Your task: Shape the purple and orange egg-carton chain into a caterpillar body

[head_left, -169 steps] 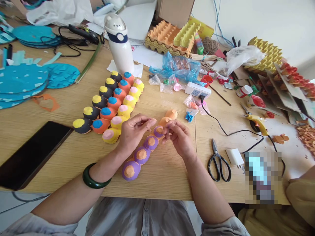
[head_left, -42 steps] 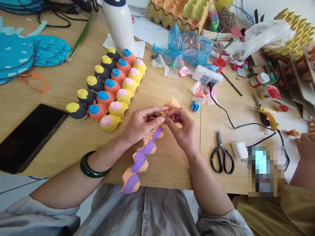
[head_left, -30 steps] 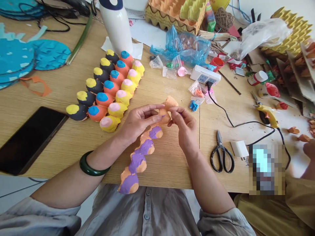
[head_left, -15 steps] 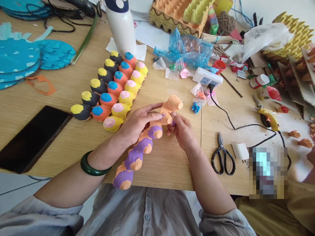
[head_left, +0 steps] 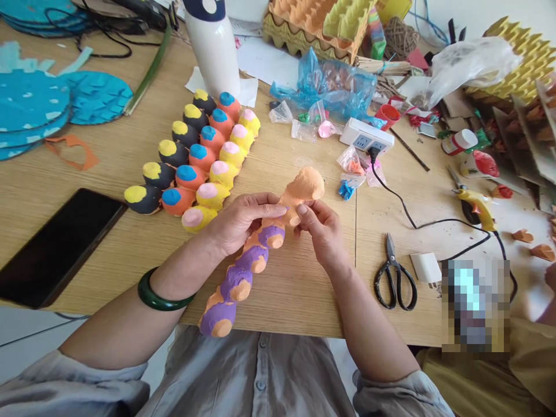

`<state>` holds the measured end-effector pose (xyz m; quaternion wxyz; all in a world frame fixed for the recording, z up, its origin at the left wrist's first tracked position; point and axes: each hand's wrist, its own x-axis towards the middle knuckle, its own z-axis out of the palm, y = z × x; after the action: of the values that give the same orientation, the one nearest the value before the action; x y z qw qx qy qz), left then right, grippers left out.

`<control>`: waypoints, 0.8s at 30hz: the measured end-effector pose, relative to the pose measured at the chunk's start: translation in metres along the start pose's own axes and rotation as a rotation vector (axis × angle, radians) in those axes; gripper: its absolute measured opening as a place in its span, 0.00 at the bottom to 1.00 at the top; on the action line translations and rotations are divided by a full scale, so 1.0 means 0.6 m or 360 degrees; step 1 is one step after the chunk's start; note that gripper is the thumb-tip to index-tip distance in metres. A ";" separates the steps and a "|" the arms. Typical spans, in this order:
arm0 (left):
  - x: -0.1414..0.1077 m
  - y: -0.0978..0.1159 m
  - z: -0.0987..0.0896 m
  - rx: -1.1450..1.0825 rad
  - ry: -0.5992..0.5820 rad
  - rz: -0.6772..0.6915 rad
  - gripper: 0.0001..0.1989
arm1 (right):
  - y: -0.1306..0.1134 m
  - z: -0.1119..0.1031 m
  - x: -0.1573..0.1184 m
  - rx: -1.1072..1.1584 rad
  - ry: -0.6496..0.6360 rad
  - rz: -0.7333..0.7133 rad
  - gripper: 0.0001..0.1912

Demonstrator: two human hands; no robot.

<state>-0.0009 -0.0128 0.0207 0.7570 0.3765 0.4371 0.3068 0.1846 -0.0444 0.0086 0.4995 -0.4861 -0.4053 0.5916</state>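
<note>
An orange egg-carton strip (head_left: 241, 289) slants from the table's front edge up between my hands. Purple clay (head_left: 252, 258) covers its lower bumps except their orange tips, while the far end is plain orange. My left hand (head_left: 241, 220) grips the strip from the left, its thumb pressed on a tiny purple spot near the upper part. On the right side, my right hand (head_left: 324, 229) has its thumb on an orange bump and its fingers curled behind. Whether clay is tucked in those fingers is hidden. Finished-looking coloured carton strips (head_left: 200, 153) lie to the left.
A black phone (head_left: 61, 246) lies at the left, a white bottle (head_left: 214, 58) stands behind the strips. Scissors (head_left: 394, 275), a charger (head_left: 424, 267), a power strip (head_left: 367, 136), clay bags (head_left: 351, 168) and a glue gun (head_left: 475, 208) are rightward. Another person sits at the right edge.
My right thumb has shifted onto the orange bump, and the purple clay seen by my right fingers is now out of sight. The purple bit under my left thumb looks smaller.
</note>
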 end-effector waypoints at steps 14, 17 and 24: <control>-0.004 0.000 0.023 -0.0166 0.0021 0.0069 0.16 | 0.015 0.008 0.002 0.0108 -0.0056 0.0141 0.26; -0.004 0.002 0.024 -0.0304 -0.0003 -0.0064 0.15 | 0.015 0.006 0.003 0.0192 -0.0026 0.0146 0.26; -0.002 -0.002 0.021 -0.0184 -0.0149 0.0055 0.13 | 0.018 0.009 -0.001 0.0143 -0.0084 0.0131 0.26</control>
<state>0.0100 -0.0178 0.0245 0.7917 0.3537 0.3762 0.3265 0.1771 -0.0471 -0.0009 0.4852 -0.4637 -0.3709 0.6418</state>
